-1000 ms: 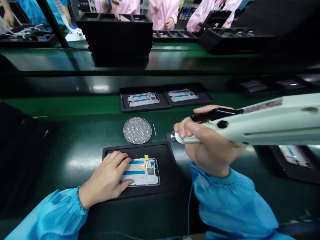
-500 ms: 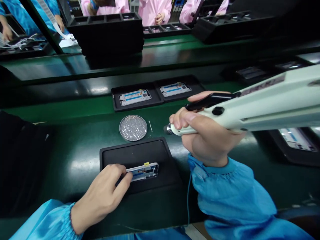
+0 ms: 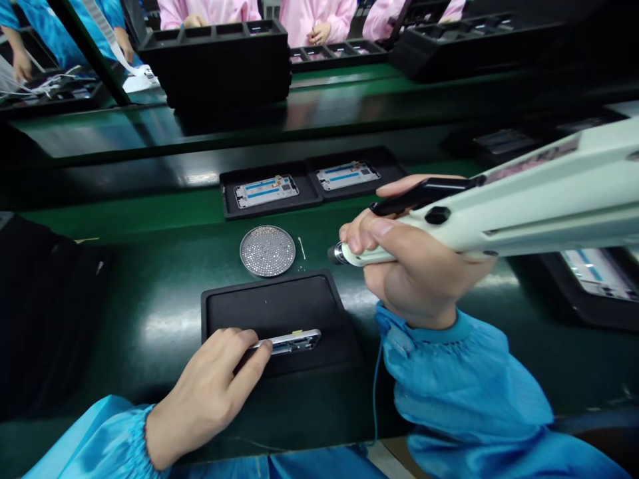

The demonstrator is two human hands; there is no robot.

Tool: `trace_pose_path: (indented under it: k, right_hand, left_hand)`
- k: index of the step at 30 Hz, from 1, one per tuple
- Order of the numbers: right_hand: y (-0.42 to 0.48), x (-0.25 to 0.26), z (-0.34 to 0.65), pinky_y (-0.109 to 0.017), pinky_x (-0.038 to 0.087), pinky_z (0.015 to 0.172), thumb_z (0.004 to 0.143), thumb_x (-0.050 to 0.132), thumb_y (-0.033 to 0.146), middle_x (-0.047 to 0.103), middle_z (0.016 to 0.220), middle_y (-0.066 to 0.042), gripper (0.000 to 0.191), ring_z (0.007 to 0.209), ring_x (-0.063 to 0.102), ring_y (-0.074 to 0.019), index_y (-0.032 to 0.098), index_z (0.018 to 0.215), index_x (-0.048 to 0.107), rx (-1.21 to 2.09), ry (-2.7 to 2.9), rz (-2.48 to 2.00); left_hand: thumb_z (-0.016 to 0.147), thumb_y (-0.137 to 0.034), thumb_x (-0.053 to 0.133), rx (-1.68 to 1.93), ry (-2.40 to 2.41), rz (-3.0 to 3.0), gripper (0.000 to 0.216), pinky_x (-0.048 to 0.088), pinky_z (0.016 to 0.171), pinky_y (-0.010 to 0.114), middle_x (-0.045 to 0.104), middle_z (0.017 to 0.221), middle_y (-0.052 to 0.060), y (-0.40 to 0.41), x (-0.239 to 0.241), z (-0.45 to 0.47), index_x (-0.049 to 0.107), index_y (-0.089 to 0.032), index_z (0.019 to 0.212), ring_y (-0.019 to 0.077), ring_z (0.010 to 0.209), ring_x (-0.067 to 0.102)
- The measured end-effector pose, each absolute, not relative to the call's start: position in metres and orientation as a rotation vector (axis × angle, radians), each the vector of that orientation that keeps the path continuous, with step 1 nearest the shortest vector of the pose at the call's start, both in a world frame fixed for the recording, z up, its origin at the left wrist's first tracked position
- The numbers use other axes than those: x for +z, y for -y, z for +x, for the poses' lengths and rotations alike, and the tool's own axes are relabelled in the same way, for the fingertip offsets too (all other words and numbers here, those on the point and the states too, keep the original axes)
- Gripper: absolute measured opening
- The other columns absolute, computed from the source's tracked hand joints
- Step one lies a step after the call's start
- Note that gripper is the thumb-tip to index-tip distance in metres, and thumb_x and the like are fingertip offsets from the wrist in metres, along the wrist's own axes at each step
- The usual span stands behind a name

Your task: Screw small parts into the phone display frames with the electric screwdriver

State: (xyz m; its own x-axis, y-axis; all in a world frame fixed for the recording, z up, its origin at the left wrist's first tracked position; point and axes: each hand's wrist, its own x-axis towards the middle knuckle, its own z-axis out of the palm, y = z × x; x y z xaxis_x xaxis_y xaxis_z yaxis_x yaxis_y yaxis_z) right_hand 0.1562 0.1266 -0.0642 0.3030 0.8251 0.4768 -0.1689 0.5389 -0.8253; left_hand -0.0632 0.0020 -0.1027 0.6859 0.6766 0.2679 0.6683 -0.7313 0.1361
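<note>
Between the thumb and fingers of my left hand is a phone frame, tilted up on its edge above a black tray. A small yellow tab sticks up from its upper edge, and my fingers cover its left end. My right hand is wrapped around a pale green electric screwdriver with a black lever, its tip pointing left, away from the phone frame. Behind the tray lies a round dish of screws, with a thin white stick beside it.
Two joined black trays farther back each hold a phone frame. Another tray with a phone frame lies at the right, partly behind the screwdriver. Dark stacked material stands at the left. Black bins and people in pink stand across the bench.
My left hand has tipped the phone frame further onto its edge, so less of its inside shows. My right hand with the screwdriver has hardly moved.
</note>
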Motion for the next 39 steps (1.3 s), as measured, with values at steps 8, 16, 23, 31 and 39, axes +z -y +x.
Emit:
trace_pose_path:
  k: [8,16,23,31,39]
  right_hand:
    - [-0.126,-0.062,0.154,-0.032,0.044,0.044,0.059,0.058,0.01,0.047,0.045,0.009,0.02,0.043,0.051,-0.0126,0.02,0.077,0.059,0.771,1.0,-0.714]
    - [-0.125,-0.062,0.156,-0.033,0.045,0.046,0.059,0.055,0.011,0.047,0.044,0.009,0.021,0.045,0.053,-0.0136,0.021,0.077,0.058,0.77,1.012,-0.746]
    - [-0.124,-0.06,0.155,-0.032,0.045,0.046,0.061,0.054,0.012,0.047,0.045,0.01,0.022,0.043,0.052,-0.0118,0.022,0.081,0.06,0.785,1.022,-0.725]
    - [-0.123,-0.061,0.157,-0.035,0.046,0.046,0.063,0.057,0.01,0.044,0.047,0.007,0.022,0.045,0.053,-0.0157,0.025,0.081,0.06,0.781,1.039,-0.734]
    - [-0.123,-0.062,0.158,-0.036,0.046,0.046,0.064,0.057,0.011,0.044,0.053,0.006,0.02,0.046,0.052,-0.0149,0.025,0.078,0.059,0.763,1.039,-0.749]
  left_hand:
    - [0.093,-0.002,0.047,0.449,-1.128,2.896,0.033,0.049,0.072,0.036,0.055,0.11,0.018,-0.001,-0.102,-0.06,0.055,-0.003,0.125,0.0244,0.093,0.053]
    - [0.093,-0.002,0.045,0.358,-1.147,2.907,0.036,0.048,0.07,0.036,0.058,0.105,0.017,0.0,-0.097,-0.052,0.057,-0.006,0.126,0.0232,0.087,0.051]
    - [0.095,-0.005,0.043,0.322,-1.147,2.93,0.034,0.046,0.072,0.035,0.058,0.105,0.016,0.004,-0.097,-0.052,0.058,-0.009,0.125,0.0229,0.088,0.051]
    - [0.093,-0.005,0.041,0.209,-1.182,2.918,0.04,0.044,0.067,0.035,0.057,0.098,0.012,0.002,-0.096,-0.045,0.054,-0.014,0.13,0.0213,0.08,0.047]
    - [0.094,-0.006,0.041,0.128,-1.196,2.836,0.048,0.046,0.068,0.037,0.057,0.103,0.012,0.0,-0.096,-0.05,0.046,-0.018,0.139,0.0219,0.081,0.049]
